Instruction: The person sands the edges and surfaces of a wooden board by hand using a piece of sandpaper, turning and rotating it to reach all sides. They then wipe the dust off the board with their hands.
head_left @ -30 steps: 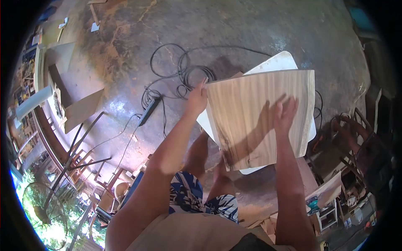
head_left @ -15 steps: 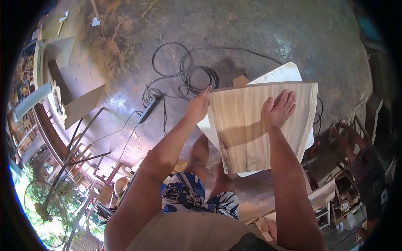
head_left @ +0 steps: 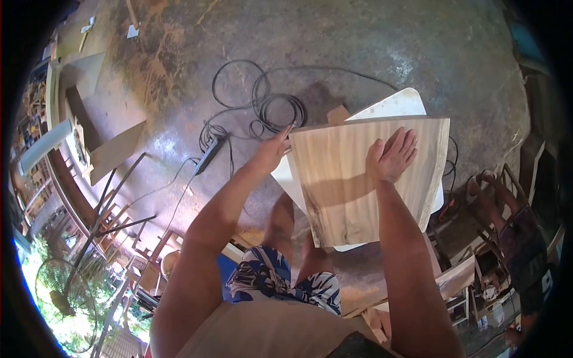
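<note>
A broad wooden board (head_left: 340, 191) with pale and brown grain lies in front of me, wider at its far end. It rests on a white rounded-corner panel (head_left: 391, 104), which shows past several of its edges. My left hand (head_left: 271, 152) is at the board's far left corner, its fingers closed at the edge; their undersides are hidden. On the board's upper right part, my right hand (head_left: 393, 156) lies flat, palm down, with the fingers stretched out. The board's shaded far edge faces away from me. What supports the white panel is hidden.
Black cable (head_left: 280, 110) lies coiled on the concrete floor beyond the board, beside a power strip (head_left: 210, 156). A small brown block (head_left: 338, 114) shows behind the panel. Another person (head_left: 518, 232) is at the right edge. A wire-guarded fan (head_left: 65, 295) stands lower left.
My left hand has shifted slightly left and down at the board's corner. My right hand stays flat on the board. The view has moved a little.
</note>
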A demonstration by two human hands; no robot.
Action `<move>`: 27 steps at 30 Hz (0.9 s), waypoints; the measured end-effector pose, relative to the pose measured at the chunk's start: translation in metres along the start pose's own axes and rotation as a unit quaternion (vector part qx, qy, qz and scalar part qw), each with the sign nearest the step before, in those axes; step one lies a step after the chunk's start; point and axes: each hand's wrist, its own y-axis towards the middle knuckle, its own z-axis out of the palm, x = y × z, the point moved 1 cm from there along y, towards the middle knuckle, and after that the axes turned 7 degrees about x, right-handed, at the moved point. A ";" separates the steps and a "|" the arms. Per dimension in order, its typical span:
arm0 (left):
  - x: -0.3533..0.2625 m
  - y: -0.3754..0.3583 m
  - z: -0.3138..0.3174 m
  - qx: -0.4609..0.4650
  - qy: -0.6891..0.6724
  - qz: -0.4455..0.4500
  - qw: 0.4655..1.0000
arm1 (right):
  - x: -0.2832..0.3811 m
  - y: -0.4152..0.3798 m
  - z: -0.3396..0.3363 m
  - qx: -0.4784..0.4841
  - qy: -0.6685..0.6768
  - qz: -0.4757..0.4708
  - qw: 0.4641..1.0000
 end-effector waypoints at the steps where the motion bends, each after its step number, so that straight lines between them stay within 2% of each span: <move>1: -0.005 -0.004 -0.008 0.001 -0.001 -0.001 1.000 | 0.002 0.000 0.000 0.000 -0.003 0.000 1.000; 3: -0.015 -0.007 -0.017 0.074 0.053 -0.055 0.994 | -0.001 -0.001 0.000 0.003 -0.008 0.001 1.000; 6: -0.005 0.009 -0.010 0.078 0.096 -0.053 0.991 | -0.001 -0.001 0.002 0.005 -0.001 -0.002 1.000; 11: -0.028 0.000 -0.014 0.058 0.143 -0.074 0.985 | -0.002 0.000 0.004 -0.001 -0.009 -0.005 1.000; 16: -0.019 0.012 -0.004 0.031 0.135 -0.082 0.987 | -0.001 -0.001 0.003 0.002 -0.006 -0.002 1.000; 19: -0.007 0.017 0.004 0.018 0.122 -0.065 0.990 | -0.001 0.000 0.005 -0.005 -0.003 -0.005 1.000; 21: -0.005 0.005 0.006 -0.018 0.104 -0.009 0.994 | -0.001 0.001 0.004 -0.007 -0.005 -0.003 1.000; 22: -0.007 0.001 0.005 -0.015 0.103 -0.010 0.995 | 0.004 0.001 0.001 -0.003 0.000 0.000 1.000; 24: -0.015 -0.004 0.004 0.011 0.144 -0.089 0.985 | 0.003 -0.004 -0.001 0.004 0.005 0.003 1.000; 27: 0.002 0.021 0.013 0.025 0.129 -0.109 0.985 | -0.001 -0.001 0.004 0.000 -0.003 0.001 1.000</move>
